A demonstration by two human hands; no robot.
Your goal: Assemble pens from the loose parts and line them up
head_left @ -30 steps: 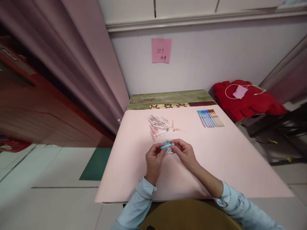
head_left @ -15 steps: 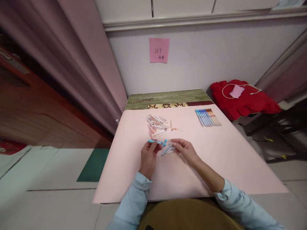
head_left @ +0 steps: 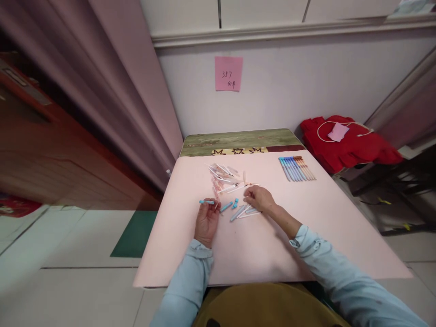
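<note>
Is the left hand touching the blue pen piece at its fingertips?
Touching. In the head view, the left hand pinches the blue pen piece between its fingertips.

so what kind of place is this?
Likely a room in a home used as a makeshift pen-assembly station: a small table under a pink sheet with loose pen parts and a row of finished pens, curtains, red clothing on a chair.

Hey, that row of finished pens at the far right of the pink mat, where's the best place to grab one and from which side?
Probably the outermost orange pen first: its right flank is open mat, while the others lie tight side by side. Pinch it mid-barrel from above, fingers across its width, since the row lies flat and angled away. The right hand is nearer than the left hand, which holds a blue pen piece.
</note>
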